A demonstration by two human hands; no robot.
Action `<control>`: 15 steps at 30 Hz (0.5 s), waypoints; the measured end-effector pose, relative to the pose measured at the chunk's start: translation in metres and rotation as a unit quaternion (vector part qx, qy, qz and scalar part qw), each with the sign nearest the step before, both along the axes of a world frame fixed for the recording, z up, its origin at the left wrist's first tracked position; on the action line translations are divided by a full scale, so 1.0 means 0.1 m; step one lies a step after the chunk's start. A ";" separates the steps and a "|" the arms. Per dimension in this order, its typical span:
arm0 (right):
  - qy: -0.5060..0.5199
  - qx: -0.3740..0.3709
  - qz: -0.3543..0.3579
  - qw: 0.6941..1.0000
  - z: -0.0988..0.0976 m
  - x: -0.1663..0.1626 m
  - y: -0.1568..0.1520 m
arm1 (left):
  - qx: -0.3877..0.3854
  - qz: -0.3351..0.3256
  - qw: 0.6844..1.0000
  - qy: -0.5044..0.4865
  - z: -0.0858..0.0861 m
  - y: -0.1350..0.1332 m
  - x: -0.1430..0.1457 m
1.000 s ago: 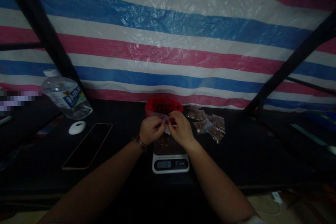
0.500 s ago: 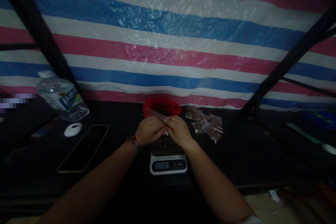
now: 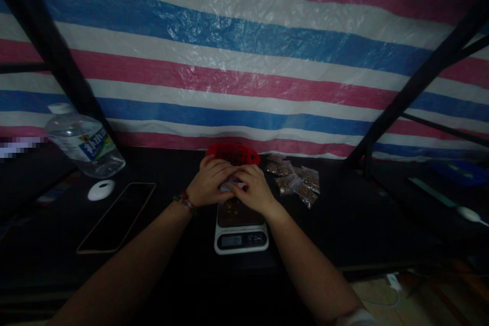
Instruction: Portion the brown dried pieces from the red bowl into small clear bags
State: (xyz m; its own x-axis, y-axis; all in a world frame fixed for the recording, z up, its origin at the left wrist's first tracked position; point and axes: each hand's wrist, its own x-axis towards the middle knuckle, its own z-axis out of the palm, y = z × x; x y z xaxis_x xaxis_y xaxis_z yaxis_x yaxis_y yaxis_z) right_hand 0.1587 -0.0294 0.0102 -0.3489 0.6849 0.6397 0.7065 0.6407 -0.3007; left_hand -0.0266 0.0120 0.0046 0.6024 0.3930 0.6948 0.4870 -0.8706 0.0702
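Observation:
My left hand and my right hand meet above a white digital kitchen scale. Between them both hold a small clear plastic bag, its lower part covered by my fingers. A few small brown pieces lie on the scale's dark plate just below. Right behind my hands stands a red plastic basket with dark contents that I cannot make out. Several filled small clear bags lie in a loose pile to the right of my right hand.
On the left are a large clear bottle, a white computer mouse and a phone. A blue object lies far right. Dark slanted posts rise on both sides before a striped plastic sheet.
My hands have tilted and the fingers have spread more over the small bag, which sits lower between them. The whole view has shifted slightly, moving everything a little to the left.

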 end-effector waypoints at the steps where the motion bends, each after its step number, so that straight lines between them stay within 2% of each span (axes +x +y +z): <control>1: 0.021 -0.002 0.012 1.000 0.03 0.02 0.01 | -0.006 0.003 1.000 -0.005 0.00 0.01 -0.01; 5: 0.135 -0.003 0.047 0.990 0.17 0.19 0.12 | -0.036 0.029 0.999 -0.024 -0.06 0.10 -0.04; 7: 0.159 -0.024 0.071 0.984 0.19 0.32 0.19 | -0.059 0.040 0.997 -0.036 -0.11 0.14 -0.04; 11: 0.117 -0.118 0.128 0.978 0.03 0.56 0.25 | -0.112 0.069 0.990 -0.057 -0.21 0.20 -0.02; 15: 0.078 -0.189 0.132 0.970 -0.18 0.64 0.19 | -0.154 0.078 0.983 -0.062 -0.26 0.21 0.01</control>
State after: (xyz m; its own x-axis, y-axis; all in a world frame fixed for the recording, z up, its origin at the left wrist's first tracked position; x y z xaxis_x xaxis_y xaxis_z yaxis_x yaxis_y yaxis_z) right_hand 0.2230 -0.0100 -0.0080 -0.4626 0.7807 0.4201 0.4599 0.6165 -0.6391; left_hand -0.0259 0.0329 -0.0213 0.4355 0.6774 0.5929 0.5844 -0.7137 0.3862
